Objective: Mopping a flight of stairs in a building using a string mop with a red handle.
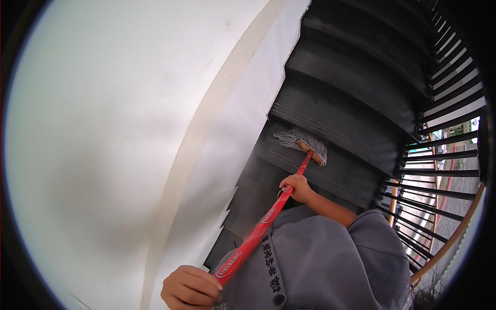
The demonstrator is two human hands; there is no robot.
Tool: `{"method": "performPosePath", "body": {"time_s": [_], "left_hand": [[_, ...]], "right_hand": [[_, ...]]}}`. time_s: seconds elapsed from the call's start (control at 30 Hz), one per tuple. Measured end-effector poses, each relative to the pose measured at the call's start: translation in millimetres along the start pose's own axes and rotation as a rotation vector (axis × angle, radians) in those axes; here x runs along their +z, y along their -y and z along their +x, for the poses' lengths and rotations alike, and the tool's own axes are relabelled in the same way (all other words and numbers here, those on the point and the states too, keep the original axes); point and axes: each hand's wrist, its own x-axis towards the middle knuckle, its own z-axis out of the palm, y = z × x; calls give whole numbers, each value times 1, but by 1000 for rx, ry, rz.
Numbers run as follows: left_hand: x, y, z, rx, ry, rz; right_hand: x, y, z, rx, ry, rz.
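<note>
A string mop with grey strands (296,138) and a wooden head lies on a dark stair tread, close to the white wall side. Its red handle (260,229) runs diagonally down towards my body. Near the handle's top end, at the lower left of the view, my left hand (190,287) is closed round it. Farther down the shaft, nearer the mop head, my right hand (295,186) grips it too. The grey garment on my body shows below the handle and bears dark writing.
Black steps (341,85) curve away towards the top. A white wall (104,128) with a pale band borders them on the left. Black balusters (441,172) and a wooden handrail (457,236) stand along the right side.
</note>
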Motion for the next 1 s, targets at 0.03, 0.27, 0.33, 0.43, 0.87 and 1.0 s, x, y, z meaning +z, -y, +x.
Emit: {"method": "performPosePath", "body": {"time_s": [0.03, 0.27, 0.33, 0.43, 0.87, 1.0], "left_hand": [[0, 10, 10, -7, -3, 6], [-50, 68, 73, -87, -231, -395], [-67, 72, 82, -122, -268, -347], [-87, 72, 91, -173, -382, -152], [-118, 39, 107, -357, -750, 141], [-118, 33, 102, -327, -836, 188]], "right_hand": [[-5, 1, -7, 21, -53, 10], [-14, -10, 46, -16, -296, 36], [-10, -21, 89, -45, -245, 59], [-2, -12, 155, -118, -138, 36], [-5, 22, 136, -1, 503, 302], [-4, 27, 153, -103, 592, 161]]}}
